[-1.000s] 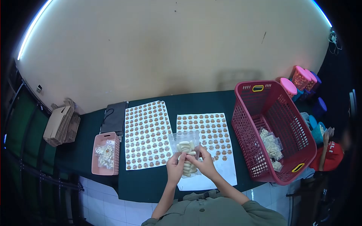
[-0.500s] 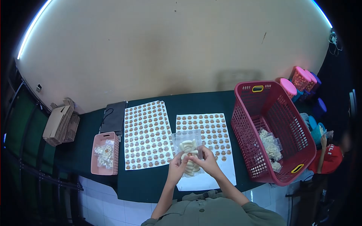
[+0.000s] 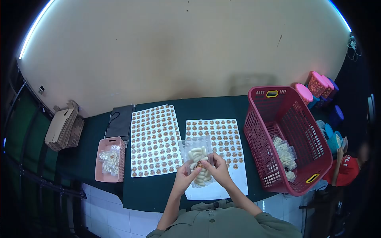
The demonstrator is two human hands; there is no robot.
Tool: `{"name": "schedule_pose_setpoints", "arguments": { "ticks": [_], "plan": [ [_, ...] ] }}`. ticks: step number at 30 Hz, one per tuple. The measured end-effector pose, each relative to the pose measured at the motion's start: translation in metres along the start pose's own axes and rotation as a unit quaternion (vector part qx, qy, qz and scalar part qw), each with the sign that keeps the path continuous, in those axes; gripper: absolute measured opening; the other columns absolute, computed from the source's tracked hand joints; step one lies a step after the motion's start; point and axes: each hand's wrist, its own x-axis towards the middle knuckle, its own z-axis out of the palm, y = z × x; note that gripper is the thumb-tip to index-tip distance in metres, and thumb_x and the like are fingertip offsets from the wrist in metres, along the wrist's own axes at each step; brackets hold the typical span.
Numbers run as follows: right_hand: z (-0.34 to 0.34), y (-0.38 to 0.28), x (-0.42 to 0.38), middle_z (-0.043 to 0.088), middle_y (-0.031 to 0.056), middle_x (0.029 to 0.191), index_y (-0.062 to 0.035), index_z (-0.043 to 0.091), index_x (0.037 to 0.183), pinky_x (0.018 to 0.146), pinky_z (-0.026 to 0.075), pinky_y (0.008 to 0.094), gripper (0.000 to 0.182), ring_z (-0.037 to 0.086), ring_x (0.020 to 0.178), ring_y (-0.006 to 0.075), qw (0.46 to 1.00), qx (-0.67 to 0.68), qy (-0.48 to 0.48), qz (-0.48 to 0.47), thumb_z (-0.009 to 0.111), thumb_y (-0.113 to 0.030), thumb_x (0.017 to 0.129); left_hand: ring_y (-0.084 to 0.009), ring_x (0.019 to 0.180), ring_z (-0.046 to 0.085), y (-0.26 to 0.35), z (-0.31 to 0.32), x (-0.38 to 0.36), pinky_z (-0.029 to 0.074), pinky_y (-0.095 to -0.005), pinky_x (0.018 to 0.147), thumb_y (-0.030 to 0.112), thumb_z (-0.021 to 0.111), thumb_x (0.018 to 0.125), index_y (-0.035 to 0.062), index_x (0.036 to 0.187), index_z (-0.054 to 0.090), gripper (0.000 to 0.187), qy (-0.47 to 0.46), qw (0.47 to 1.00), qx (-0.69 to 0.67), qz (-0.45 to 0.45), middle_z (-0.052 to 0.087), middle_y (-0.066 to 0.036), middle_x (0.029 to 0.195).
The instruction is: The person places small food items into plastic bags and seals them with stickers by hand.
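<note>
Between my hands is a clear plastic bag [image 3: 197, 152] filled with pale, finger-shaped pieces. A small round brown sticker [image 3: 199, 164] lies on the front of the bag, partly under my thumbs. My left hand [image 3: 184, 177] grips the bag's left side, thumb on the front near the sticker. My right hand [image 3: 218, 170] grips the right side, its thumb also pressed beside the sticker. Below the bag lies a sheet of round stickers [image 3: 226, 135], its lower part bare white. A second sticker sheet [image 3: 152, 139] lies to the left, apparently on top of another.
A pink basket [image 3: 121, 166] with filled bags stands left, near a black bag [image 3: 120, 121] and folded cardboard [image 3: 63, 129]. A large maroon basket [image 3: 258, 139] holding filled bags stands right. Beyond it are lidded tubs [image 3: 303, 92] and a person in a red shirt [image 3: 344, 170].
My thumbs have shifted slightly on the bag, around the sticker. The bag has tilted a little. The person at the right has moved their hand slightly.
</note>
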Motion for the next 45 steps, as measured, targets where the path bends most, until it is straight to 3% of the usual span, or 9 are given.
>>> {"name": "schedule_pose_setpoints", "arguments": {
  "ticks": [4, 14, 21, 23, 30, 33, 39, 41, 45],
  "plan": [
    [0.005, -0.01, 0.001, 0.056, 0.0012, 0.079, -0.0016, 0.054, 0.087, 0.065, 0.04, 0.0196, 0.015, 0.05, 0.075, 0.0044, 0.999, 0.019, -0.027, 0.002, 0.062, -0.012, 0.079, -0.0064, 0.077, 0.056, 0.004, 0.006, 0.004, 0.046, -0.0206, 0.066, 0.017, 0.056, 0.085, -0.005, 0.107, 0.051, 0.031, 0.069, 0.997, 0.007, 0.015, 0.06, -0.006, 0.089],
    [0.007, 0.011, 0.002, 0.057, 0.0011, 0.077, -0.0016, 0.054, 0.086, 0.062, 0.041, 0.0188, 0.014, 0.052, 0.069, 0.0041, 0.999, 0.035, 0.019, 0.01, 0.061, -0.011, 0.08, -0.0053, 0.077, 0.054, -0.004, -0.002, 0.005, 0.044, -0.0197, 0.063, 0.018, 0.055, 0.086, -0.003, 0.107, 0.053, 0.029, 0.002, 0.998, 0.046, 0.039, 0.06, -0.005, 0.088],
    [0.011, -0.01, 0.0, 0.057, 0.0023, 0.082, -0.0023, 0.053, 0.089, 0.065, 0.042, 0.02, 0.017, 0.053, 0.075, 0.0053, 0.997, 0.072, 0.029, 0.01, 0.062, -0.013, 0.08, -0.0063, 0.077, 0.055, -0.004, 0.009, 0.0, 0.044, -0.0184, 0.065, 0.013, 0.059, 0.083, -0.0044, 0.102, 0.055, 0.026, 0.094, 0.993, 0.032, 0.057, 0.06, -0.006, 0.087],
    [0.014, -0.014, -0.001, 0.058, 0.0017, 0.077, -0.0007, 0.053, 0.092, 0.063, 0.043, 0.0199, 0.025, 0.053, 0.072, 0.0048, 0.998, 0.059, 0.025, -0.004, 0.065, -0.018, 0.078, -0.0068, 0.077, 0.056, -0.002, 0.007, 0.001, 0.044, -0.0182, 0.066, 0.012, 0.06, 0.082, -0.0044, 0.1, 0.056, 0.025, 0.09, 0.995, 0.011, 0.045, 0.06, -0.006, 0.086],
    [0.009, -0.02, -0.007, 0.059, 0.0028, 0.081, -0.0005, 0.057, 0.092, 0.065, 0.044, 0.0201, 0.022, 0.054, 0.074, 0.006, 0.999, -0.005, -0.043, 0.03, 0.064, -0.016, 0.078, -0.0056, 0.073, 0.055, 0.0, -0.002, 0.0, 0.044, -0.019, 0.064, 0.012, 0.06, 0.082, -0.0023, 0.094, 0.059, 0.019, 0.104, 0.994, 0.002, 0.027, 0.061, -0.004, 0.081],
    [0.011, -0.019, -0.006, 0.049, -0.0032, 0.071, -0.0006, 0.056, 0.082, 0.058, 0.035, 0.0183, 0.016, 0.043, 0.066, 0.0026, 0.996, 0.072, -0.02, 0.042, 0.063, -0.014, 0.078, -0.0053, 0.072, 0.055, 0.001, -0.003, -0.001, 0.043, -0.0189, 0.063, 0.013, 0.06, 0.082, -0.002, 0.092, 0.06, 0.018, 0.084, 0.996, -0.018, 0.015, 0.061, -0.003, 0.081],
    [0.012, -0.008, -0.004, 0.058, 0.0031, 0.087, 0.0006, 0.055, 0.098, 0.071, 0.042, 0.0208, 0.025, 0.053, 0.08, 0.0069, 0.993, 0.105, -0.034, 0.053, 0.063, -0.013, 0.078, -0.0048, 0.069, 0.054, 0.003, -0.001, -0.002, 0.043, -0.0181, 0.061, 0.014, 0.06, 0.082, -0.0023, 0.092, 0.06, 0.019, 0.088, 0.996, -0.014, 0.021, 0.06, -0.003, 0.079],
    [0.009, 0.001, -0.002, 0.059, 0.0058, 0.094, 0.0008, 0.053, 0.104, 0.077, 0.043, 0.0228, 0.031, 0.054, 0.087, 0.0091, 0.997, 0.02, -0.055, 0.041, 0.062, -0.014, 0.079, -0.0046, 0.068, 0.054, 0.001, -0.002, -0.003, 0.043, -0.0179, 0.06, 0.014, 0.06, 0.082, -0.0025, 0.092, 0.06, 0.019, 0.094, 0.995, 0.006, 0.03, 0.06, -0.003, 0.079],
    [0.007, 0.012, 0.0, 0.059, 0.0051, 0.093, 0.0003, 0.053, 0.104, 0.076, 0.043, 0.0225, 0.03, 0.054, 0.085, 0.0088, 0.998, 0.027, -0.059, 0.027, 0.062, -0.015, 0.08, -0.0039, 0.067, 0.053, -0.007, -0.002, 0.0, 0.042, -0.0174, 0.059, 0.014, 0.06, 0.082, -0.0028, 0.091, 0.06, 0.019, 0.103, 0.993, 0.035, 0.038, 0.059, -0.002, 0.078]
  ]
}}
